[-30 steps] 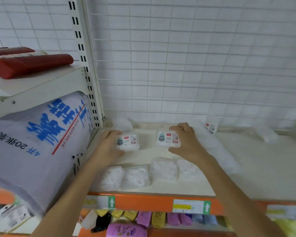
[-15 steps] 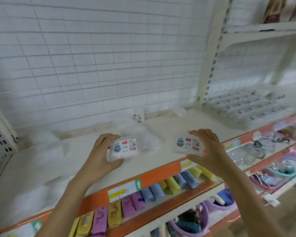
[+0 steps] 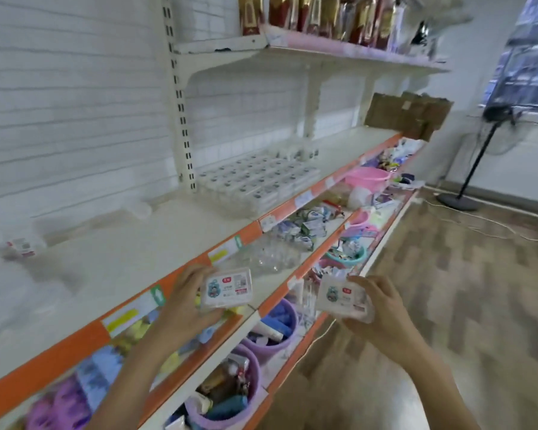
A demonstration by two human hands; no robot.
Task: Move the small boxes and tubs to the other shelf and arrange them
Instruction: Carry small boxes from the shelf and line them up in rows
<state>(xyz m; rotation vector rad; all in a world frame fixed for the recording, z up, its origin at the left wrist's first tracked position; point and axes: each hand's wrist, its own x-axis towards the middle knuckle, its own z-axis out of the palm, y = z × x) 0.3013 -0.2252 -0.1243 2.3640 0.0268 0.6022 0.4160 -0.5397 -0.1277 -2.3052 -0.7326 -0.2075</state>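
Boxes are being held up in front of the orange-edged shelf (image 3: pixel 112 262), one per hand. Left box (image 3: pixel 226 287) is being gripped by the left hand (image 3: pixel 187 301), fingers curled behind it, label w/ red tag facing up. Right box (image 3: pixel 342 297) is being gripped by the right hand (image 3: pixel 382 315), thumb under, fingers over the far edge; somewhat blurred. Both are being carried off the shelf surface, near each other but apart. Rows of boxes (image 3: pixel 255 178) are being kept on the next shelf bay, just past the upright (image 3: pixel 184 125).
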